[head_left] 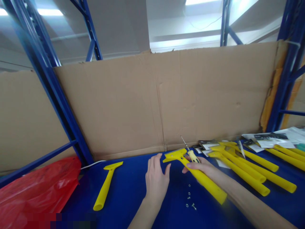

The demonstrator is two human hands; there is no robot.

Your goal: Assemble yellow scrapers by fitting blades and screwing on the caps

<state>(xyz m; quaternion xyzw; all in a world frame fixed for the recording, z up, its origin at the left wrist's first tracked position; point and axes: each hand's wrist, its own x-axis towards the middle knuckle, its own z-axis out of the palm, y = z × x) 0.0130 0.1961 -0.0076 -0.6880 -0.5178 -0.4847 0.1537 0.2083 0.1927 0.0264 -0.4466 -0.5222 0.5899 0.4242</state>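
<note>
My right hand (pixel 199 167) is closed on a yellow scraper (pixel 205 181) and also holds a screwdriver (pixel 193 156) with a pale handle, its thin shaft pointing up and away. The scraper's wide head tilts to the left, and its hollow handle slants down to the right. Beside that head, my left hand (pixel 156 176) is open, thumb apart from the fingers, and nothing shows in it. Whether its fingertips touch the head I cannot tell. Below the hands, several small nuts (pixel 187 205) and a screw (pixel 194 206) lie on the blue table (pixel 126 197).
Another yellow scraper (pixel 106 187) lies at the left, near a red plastic bag (pixel 40 194). More yellow scrapers (pixel 250 171) are piled at the right, with packets (pixel 271 138) behind them. A cardboard panel (pixel 128 105) and blue rack posts (pixel 64 111) border the table.
</note>
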